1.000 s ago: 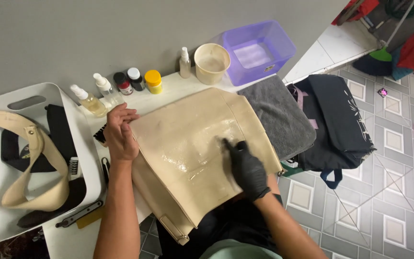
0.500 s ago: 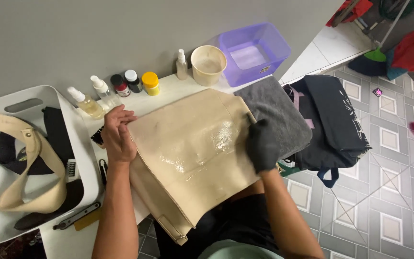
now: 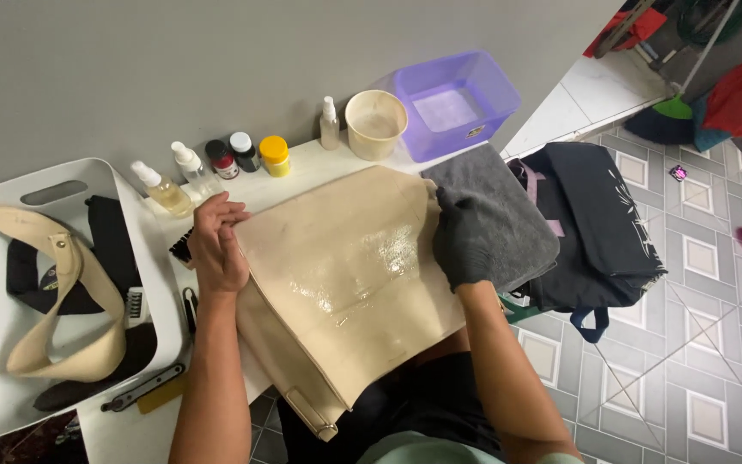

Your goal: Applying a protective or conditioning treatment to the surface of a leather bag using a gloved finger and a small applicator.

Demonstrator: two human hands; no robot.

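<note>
- A white table (image 3: 302, 167) is set against a grey wall, with patterned floor tiles to the right.
- A beige bag (image 3: 345, 275) is laid flat on the table, its long axis running from the near left corner towards the far right; a wet sheen is seen at its middle.
- The bag's far left edge is gripped by the bare left hand (image 3: 216, 245), fingers curled over it.
- The right edge is clasped by the right hand (image 3: 464, 236) in a black glove, beside a grey towel (image 3: 508, 206).
- Both forearms are angled inward from below.
</note>
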